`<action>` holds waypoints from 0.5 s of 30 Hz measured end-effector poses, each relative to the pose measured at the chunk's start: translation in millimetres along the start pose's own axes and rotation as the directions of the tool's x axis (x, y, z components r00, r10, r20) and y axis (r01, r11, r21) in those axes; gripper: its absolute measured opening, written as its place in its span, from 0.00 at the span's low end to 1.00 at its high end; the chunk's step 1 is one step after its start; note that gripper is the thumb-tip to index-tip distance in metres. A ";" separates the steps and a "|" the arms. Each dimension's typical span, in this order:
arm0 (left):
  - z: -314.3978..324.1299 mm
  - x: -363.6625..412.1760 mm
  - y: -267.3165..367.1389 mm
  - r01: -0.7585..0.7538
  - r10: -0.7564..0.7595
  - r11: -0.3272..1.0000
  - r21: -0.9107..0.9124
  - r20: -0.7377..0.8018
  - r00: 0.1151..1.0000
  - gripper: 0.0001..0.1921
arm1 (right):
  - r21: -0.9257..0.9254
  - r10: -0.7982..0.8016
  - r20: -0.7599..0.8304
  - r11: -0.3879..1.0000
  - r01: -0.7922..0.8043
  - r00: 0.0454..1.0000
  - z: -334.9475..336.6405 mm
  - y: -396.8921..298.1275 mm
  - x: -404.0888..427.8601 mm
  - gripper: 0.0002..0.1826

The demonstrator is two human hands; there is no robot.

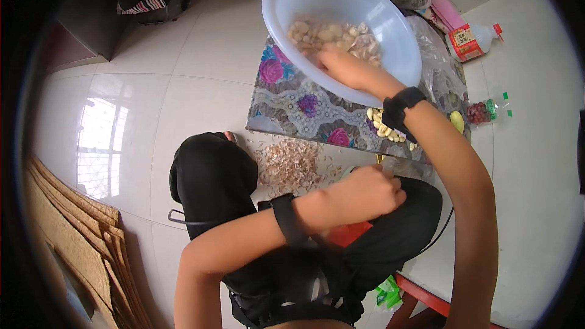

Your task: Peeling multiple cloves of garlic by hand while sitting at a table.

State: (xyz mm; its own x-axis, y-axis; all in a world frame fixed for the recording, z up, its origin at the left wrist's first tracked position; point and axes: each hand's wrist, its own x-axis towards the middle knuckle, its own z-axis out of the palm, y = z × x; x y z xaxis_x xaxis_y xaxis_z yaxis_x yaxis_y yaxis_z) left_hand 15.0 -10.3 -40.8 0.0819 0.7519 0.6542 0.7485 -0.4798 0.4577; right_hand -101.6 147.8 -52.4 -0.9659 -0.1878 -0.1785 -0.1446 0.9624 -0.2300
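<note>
My right hand [336, 66] reaches over the near rim into a large pale-blue plastic basin [397, 32]. Its fingers are among unpeeled garlic cloves [327, 34], and whether they grip one is unclear. Above my thigh, my left hand [363, 194] is curled with its back up, so what it may hold is hidden. A small yellow object [379, 158] shows just beyond its fingers. Peeled garlic cloves [381, 128] lie in a pile at the table's near edge, partly behind my right wrist strap [402, 107]. Garlic skins [290, 164] are heaped on the floor between my feet.
The basin stands on a low table with a floral cover [292, 96]. Right of it are a clear plastic bag [432, 55], a red-labelled bottle [470, 42], a pack of red fruit [480, 112] and a yellow-green oval item [457, 122]. Tan folded sheets [87, 237] lean at left.
</note>
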 end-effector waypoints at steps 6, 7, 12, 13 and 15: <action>-64.8 23.9 29.9 0.188 -0.237 0.904 -0.383 -0.085 0.968 0.05 | 0.033 0.154 -0.384 0.988 -0.153 0.910 -51.1 -20.8 -44.8 0.11; -79.1 31.8 40.9 0.239 -0.357 0.791 -0.563 -0.108 0.928 0.05 | 0.265 0.303 -0.393 0.942 -0.208 0.868 -63.5 -28.6 -63.9 0.11; -131.3 48.8 77.0 0.114 -0.658 0.235 -0.965 -0.071 0.750 0.10 | 0.984 0.267 -0.132 0.153 0.093 0.954 -6.6 -107.8 -157.4 0.18; -135.4 52.8 77.8 0.061 -0.665 0.206 -0.977 -0.094 0.741 0.11 | 0.998 0.122 -0.055 0.021 0.053 0.991 12.3 -127.1 -174.2 0.20; -131.0 60.1 75.3 -0.031 -0.699 0.205 -0.978 -0.169 0.695 0.11 | 0.945 -0.049 0.114 -0.301 -0.123 0.992 23.0 -182.8 -194.3 0.25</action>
State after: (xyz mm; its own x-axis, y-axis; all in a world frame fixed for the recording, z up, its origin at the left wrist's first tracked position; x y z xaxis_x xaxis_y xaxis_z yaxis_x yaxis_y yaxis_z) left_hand -9.9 -60.4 111.8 -0.5774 0.7816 0.2359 -0.4925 -0.5639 0.6629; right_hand 117.5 3.8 2.4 -0.9269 -0.2555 -0.2750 0.3660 -0.4525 -0.8132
